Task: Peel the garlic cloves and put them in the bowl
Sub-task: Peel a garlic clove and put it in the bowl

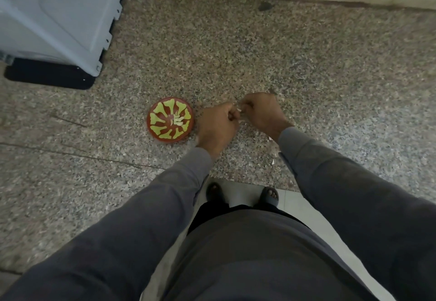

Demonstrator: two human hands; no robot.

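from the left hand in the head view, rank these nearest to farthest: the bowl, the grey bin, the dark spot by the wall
1. The bowl, just left of the left hand on the counter.
2. The dark spot, up ahead near the wall.
3. The grey bin, far off at the upper left corner.

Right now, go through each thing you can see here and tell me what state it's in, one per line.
Bowl: upright on the counter, a few peeled cloves inside.
Peeled cloves: resting in the bowl.
Left hand: closed, fingertips pinching something small and pale.
Right hand: closed, pinching the same spot.
Garlic clove: between both hands, mostly hidden.
Skin bits: loose on the counter.
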